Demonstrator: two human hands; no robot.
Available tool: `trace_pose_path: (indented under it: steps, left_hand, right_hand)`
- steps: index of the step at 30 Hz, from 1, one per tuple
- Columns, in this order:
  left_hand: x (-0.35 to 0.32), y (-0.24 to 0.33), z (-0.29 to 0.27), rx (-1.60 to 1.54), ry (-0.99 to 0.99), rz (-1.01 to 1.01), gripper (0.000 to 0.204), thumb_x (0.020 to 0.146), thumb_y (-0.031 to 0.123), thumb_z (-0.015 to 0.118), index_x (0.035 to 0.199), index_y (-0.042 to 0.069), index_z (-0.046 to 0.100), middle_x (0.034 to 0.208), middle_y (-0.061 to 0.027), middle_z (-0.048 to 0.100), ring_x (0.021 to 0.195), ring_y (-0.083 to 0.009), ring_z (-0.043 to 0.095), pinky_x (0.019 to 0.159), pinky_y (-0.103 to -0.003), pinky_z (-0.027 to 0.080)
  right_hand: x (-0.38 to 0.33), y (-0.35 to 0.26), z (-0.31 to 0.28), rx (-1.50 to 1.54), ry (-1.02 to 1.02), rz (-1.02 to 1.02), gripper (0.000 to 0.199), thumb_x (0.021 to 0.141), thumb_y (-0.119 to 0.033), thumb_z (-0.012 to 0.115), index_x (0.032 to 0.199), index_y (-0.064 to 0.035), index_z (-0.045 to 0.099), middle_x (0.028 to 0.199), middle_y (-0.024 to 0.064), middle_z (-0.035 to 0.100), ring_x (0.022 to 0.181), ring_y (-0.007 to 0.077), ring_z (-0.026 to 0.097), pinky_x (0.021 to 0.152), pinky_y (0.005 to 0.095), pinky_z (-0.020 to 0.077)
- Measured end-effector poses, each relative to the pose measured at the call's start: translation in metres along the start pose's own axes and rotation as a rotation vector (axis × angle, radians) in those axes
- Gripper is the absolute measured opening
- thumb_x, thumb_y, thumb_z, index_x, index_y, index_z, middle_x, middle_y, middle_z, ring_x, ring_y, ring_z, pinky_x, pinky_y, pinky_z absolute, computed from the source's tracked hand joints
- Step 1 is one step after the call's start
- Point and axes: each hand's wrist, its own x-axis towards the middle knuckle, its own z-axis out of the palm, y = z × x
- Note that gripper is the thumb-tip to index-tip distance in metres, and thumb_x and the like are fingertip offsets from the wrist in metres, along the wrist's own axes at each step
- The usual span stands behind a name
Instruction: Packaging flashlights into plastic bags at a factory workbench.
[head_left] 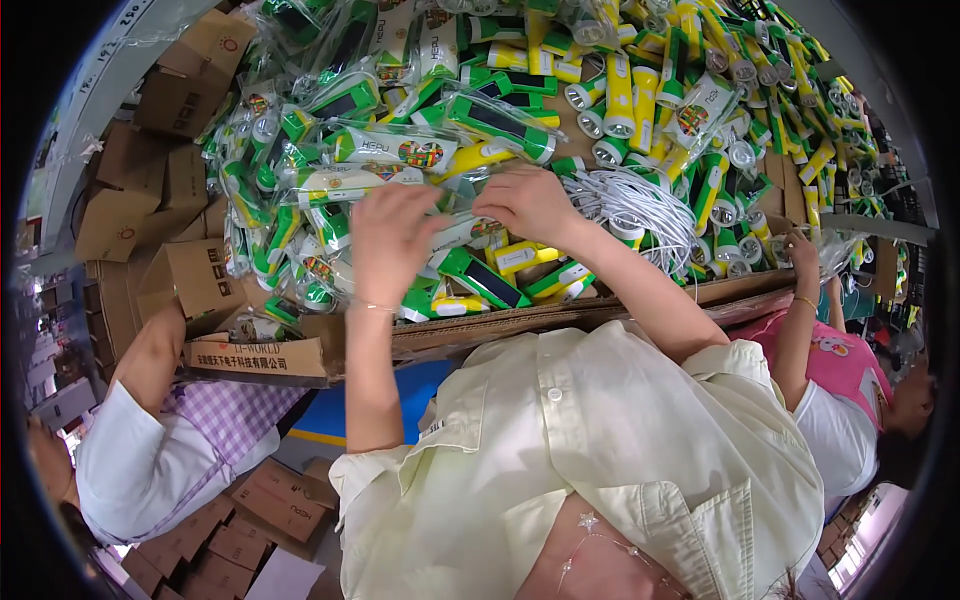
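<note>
Held between left hand [392,232] and right hand [525,205], over the near side of the cardboard-lined worktop [788,185]: one bagged flashlight [462,234], apparently pinched by the right grip, probably to stop it slipping; as for the left grip, too blurred to tell. Counted just right of the hands: one bundle of white cables [655,215], perhaps put there for easy reach. Too many other flashlights [618,98] to count, likely kept from rolling off by the raised cardboard edge [470,332]
</note>
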Motion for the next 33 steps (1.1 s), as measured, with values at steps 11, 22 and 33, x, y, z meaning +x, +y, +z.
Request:
trace_pose_path:
  steps: [11, 22, 33]
  left_hand:
    - [-0.015, 0.037, 0.027, -0.483, 0.222, -0.564, 0.017, 0.076, 0.013, 0.07, 0.089, 0.003, 0.066, 0.08, -0.0089, 0.065, 0.071, -0.0201, 0.061, 0.064, -0.032, 0.049]
    - [-0.084, -0.005, 0.025, -0.171, 0.164, -0.508, 0.022, 0.08, 0.014, 0.067, 0.099, 0.003, 0.065, 0.097, -0.0105, 0.064, 0.085, -0.019, 0.06, 0.071, -0.028, 0.049]
    - [-0.028, -0.004, 0.075, 0.104, -0.145, -0.065, 0.043, 0.071, 0.03, 0.071, 0.106, 0.007, 0.061, 0.117, -0.0123, 0.054, 0.119, -0.0276, 0.043, 0.106, -0.051, 0.024]
  right_hand:
    - [-0.026, -0.022, -0.056, -0.079, 0.204, 0.224, 0.005, 0.076, -0.012, 0.066, 0.08, -0.01, 0.064, 0.076, 0.0033, 0.061, 0.068, 0.0249, 0.06, 0.058, 0.0318, 0.0483]
    - [0.047, 0.006, -0.042, 0.337, 0.106, 0.436, 0.017, 0.082, -0.018, 0.065, 0.092, -0.0045, 0.066, 0.079, 0.0029, 0.066, 0.071, 0.0078, 0.06, 0.066, 0.0241, 0.0478]
    - [0.161, 0.003, 0.018, 0.404, -0.477, 0.264, 0.025, 0.075, -0.028, 0.061, 0.083, -0.0063, 0.069, 0.073, 0.0084, 0.068, 0.07, 0.0162, 0.066, 0.068, 0.0282, 0.052]
